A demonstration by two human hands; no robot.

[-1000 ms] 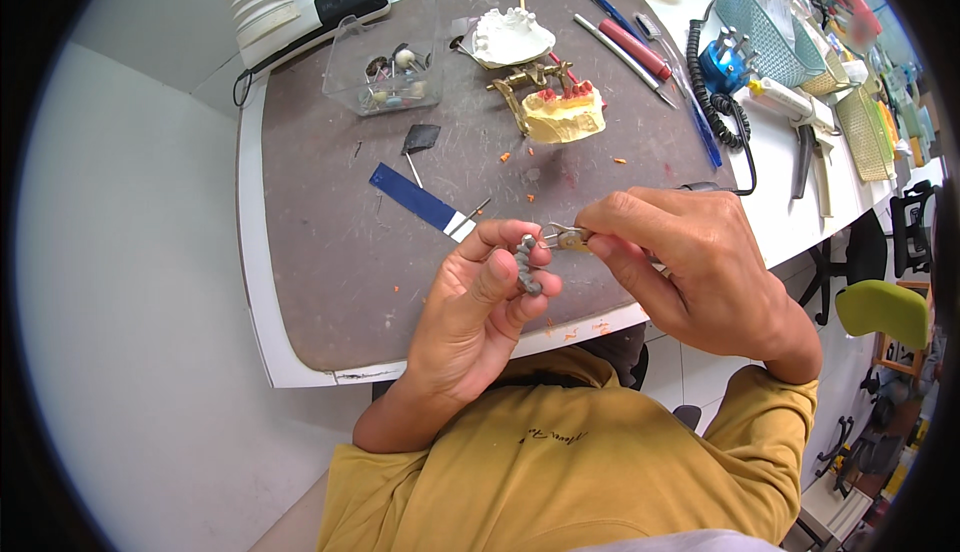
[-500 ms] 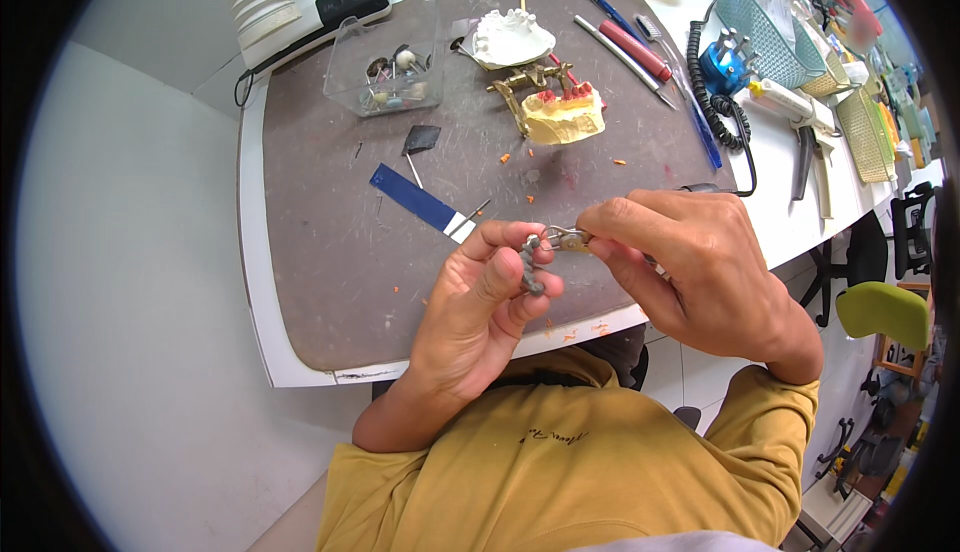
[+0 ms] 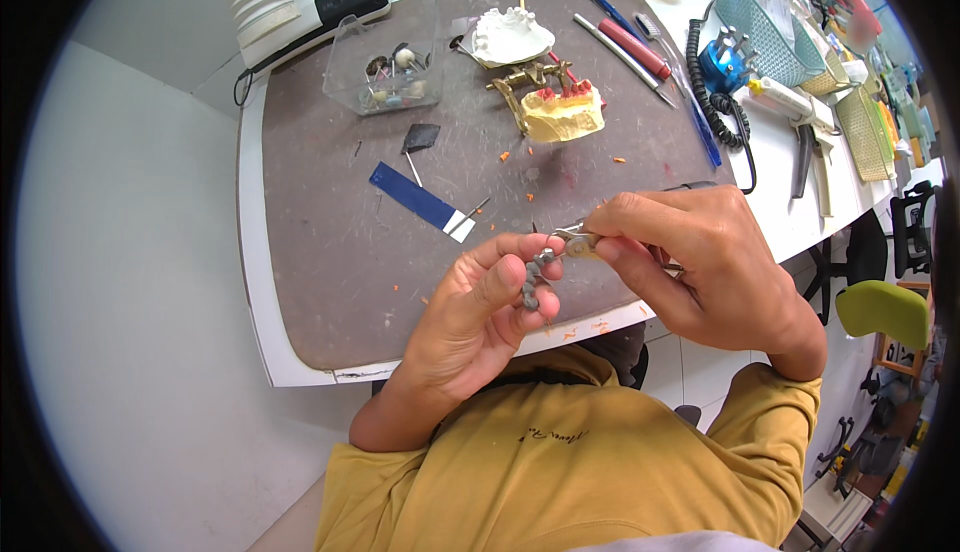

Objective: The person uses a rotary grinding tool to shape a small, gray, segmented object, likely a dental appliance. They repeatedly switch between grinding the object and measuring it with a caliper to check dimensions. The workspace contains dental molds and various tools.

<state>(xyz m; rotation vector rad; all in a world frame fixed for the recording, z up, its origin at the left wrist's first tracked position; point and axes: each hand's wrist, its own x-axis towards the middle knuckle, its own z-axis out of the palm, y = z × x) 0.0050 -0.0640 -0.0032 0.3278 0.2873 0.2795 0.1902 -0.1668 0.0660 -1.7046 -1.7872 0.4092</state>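
Note:
Between the fingertips of my left hand [image 3: 470, 302] sits a small grey, lumpy dental bridge [image 3: 531, 290], tooth-shaped and tilted, with its upper end shiny. My right hand [image 3: 695, 257] pinches a small metal thickness caliper [image 3: 578, 245] with curved jaws. Those jaws meet the upper end of the bridge; whether they clasp it, I cannot tell. Much of the caliper's body is hidden by my right fingers. Both hands are held above the near edge of the brown mat [image 3: 340, 292].
Beyond my hands stand a yellow model [image 3: 562, 117] with red teeth on a brass articulator [image 3: 520, 82] and a white cast [image 3: 511, 37]. A clear box [image 3: 385, 62] of polishing bits and a blue strip [image 3: 412, 195] lie left. Pens and a coiled cable [image 3: 722, 102] lie right.
The bridge has turned and its lower end has dropped a little in my left fingers. The caliper has shifted slightly and turned, and my right hand has moved a little with it.

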